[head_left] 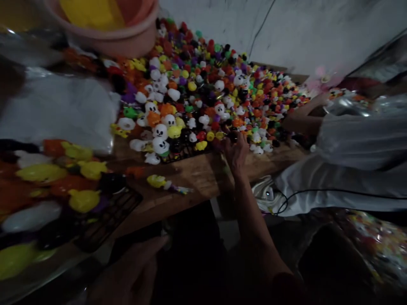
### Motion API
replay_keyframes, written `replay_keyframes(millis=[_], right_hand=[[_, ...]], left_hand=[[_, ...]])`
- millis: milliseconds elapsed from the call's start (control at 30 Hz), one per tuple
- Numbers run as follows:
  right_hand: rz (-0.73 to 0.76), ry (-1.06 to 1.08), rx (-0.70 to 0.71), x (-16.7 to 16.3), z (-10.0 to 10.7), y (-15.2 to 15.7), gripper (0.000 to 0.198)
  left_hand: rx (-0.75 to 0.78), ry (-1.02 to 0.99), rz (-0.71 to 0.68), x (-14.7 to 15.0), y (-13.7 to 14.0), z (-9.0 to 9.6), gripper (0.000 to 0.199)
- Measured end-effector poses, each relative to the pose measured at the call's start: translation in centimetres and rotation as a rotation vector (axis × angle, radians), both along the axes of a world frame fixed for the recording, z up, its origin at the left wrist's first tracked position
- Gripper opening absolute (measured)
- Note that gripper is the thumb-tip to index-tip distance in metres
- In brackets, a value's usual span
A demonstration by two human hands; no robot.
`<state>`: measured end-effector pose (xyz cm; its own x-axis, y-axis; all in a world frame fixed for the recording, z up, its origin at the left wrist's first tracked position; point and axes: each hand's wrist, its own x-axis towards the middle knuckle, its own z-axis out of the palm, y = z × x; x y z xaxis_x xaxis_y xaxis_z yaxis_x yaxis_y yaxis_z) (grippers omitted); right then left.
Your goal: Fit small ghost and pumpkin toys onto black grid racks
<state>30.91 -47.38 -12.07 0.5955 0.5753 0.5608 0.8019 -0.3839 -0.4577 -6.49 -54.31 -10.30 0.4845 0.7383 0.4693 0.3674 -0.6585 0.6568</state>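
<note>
Far left: a black grid basket (112, 214), glossy toys (84, 200) in yellow, orange, white and black heaped over it; pale plastic sheet (60, 110) behind. Left hand (127, 271) low, below the worktop (197, 173) edge, dark and blurred; a finger points up and right. How far open, and whether it holds anything: cannot tell. Next, a single toy (168, 184) lying on its side on the bare wood: yellow head, pale collar, clear purplish tube, coloured bits toward its right end. Centre: pile of small toys (219, 84) banked against the wall; white skull-like faces, orange, yellow, green, purple. Right hand (237, 150) at the pile's near edge, forearm stretched up from lower right, fingers bent downward among the pieces; grip hidden, cannot tell what it has. Farther right, another person's forearm (303, 120) at the pile.
</note>
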Motion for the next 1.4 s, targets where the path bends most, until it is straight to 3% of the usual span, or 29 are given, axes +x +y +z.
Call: replay_keyframes(millis=[100, 233, 367, 500, 600, 700, 767, 833, 933, 1000, 1067, 1267, 1400], right_hand=[[0.183, 0.092, 0.18, -1.2, 1.4, -2.3, 0.03], [0.36, 0.414, 0.247, -3.3, 2.6, -5.6, 0.03], [0.574, 0.697, 0.146, -5.5, 3.7, -7.9, 0.03], [0.749, 0.812, -0.012, -5.2, 3.6, -8.2, 0.036], [0.604, 0.695, 0.043, -2.4, 2.3, -7.2, 0.04], [0.304, 0.346, 0.096, 1.1, 1.4, -5.0, 0.034], [0.235, 0.126, -0.025, 2.6, 1.4, -3.0, 0.035], [0.242, -0.036, -0.237, 3.1, 1.7, -0.9, 0.042], [0.263, -0.184, -0.496, 2.9, 2.1, 1.6, 0.043], [0.293, -0.208, -0.555, 2.9, 2.1, 2.7, 0.041], [0.324, -0.196, -0.503, 3.2, 2.1, 3.3, 0.038], [0.533, 0.009, -0.07, 2.3, 4.0, 2.7, 0.03], [0.572, 0.358, -0.04, -2.2, 4.8, -1.1, 0.028]], left_hand=[[0.099, -0.025, -0.148, 4.4, 0.1, -0.9, 0.023], [0.185, 0.028, -0.057, 10.1, 1.3, -0.7, 0.041], [0.127, 0.135, -0.024, 14.3, 3.8, -0.3, 0.054], [-0.05, 0.17, -0.063, 15.6, 5.6, -0.2, 0.032], [-0.256, 0.025, -0.023, 15.4, 6.0, -0.4, 0.027], [-0.684, -0.13, -0.01, 15.4, 6.0, -0.3, 0.044], [-0.965, -0.185, -0.017, 15.9, 6.1, 0.0, 0.056], [-1.115, -0.193, -0.015, 16.6, 6.2, 0.5, 0.062], [-1.167, -0.226, 0.015, 17.2, 6.5, 1.3, 0.064], [-1.172, -0.27, 0.05, 17.1, 6.6, 1.6, 0.064], [-1.16, -0.313, 0.075, 16.9, 6.8, 1.7, 0.062], [-1.106, -0.44, 0.035, 16.8, 7.3, 1.1, 0.055], [-1.101, -0.479, 0.047, 16.7, 7.1, 0.3, 0.054]])
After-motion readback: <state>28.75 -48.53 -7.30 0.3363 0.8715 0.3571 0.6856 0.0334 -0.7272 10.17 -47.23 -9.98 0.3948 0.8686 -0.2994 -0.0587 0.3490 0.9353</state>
